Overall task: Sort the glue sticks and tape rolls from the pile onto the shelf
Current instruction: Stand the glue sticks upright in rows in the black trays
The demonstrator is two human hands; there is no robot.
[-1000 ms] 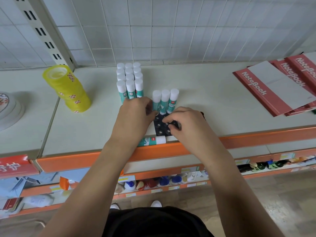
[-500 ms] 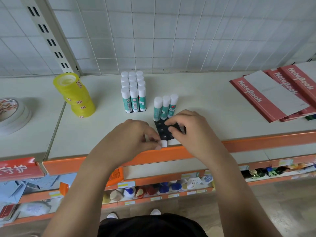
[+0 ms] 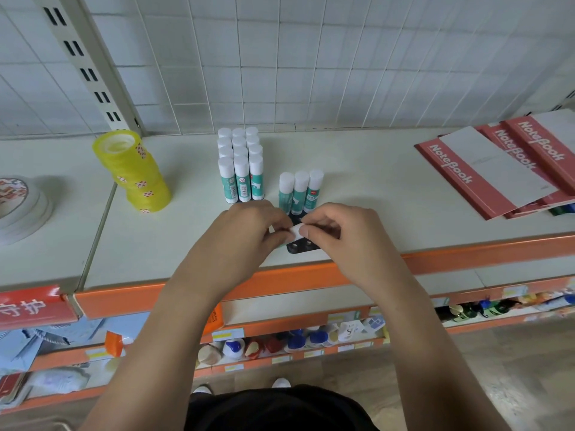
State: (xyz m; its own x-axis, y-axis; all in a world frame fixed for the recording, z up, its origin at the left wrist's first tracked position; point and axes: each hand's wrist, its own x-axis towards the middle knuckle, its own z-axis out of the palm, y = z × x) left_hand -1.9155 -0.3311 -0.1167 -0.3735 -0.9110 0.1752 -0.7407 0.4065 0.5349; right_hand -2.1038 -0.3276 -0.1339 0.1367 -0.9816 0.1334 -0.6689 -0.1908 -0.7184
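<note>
Left hand [image 3: 245, 234] grips a white-capped teal plastic glue stick [image 3: 297, 233] by the body; right hand [image 3: 339, 231] pinches its cap, likely aligning it upright for the black perforated tray [image 3: 300, 246] below.

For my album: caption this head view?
Left hand and right hand pinch a glue stick above a black tray, near yellow tape rolls.

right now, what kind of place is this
Probably a stationery shop: a white metal shelf with orange front edge, white-capped teal glue sticks standing in rows, and a stack of yellow tape rolls laid out as stock.
</note>
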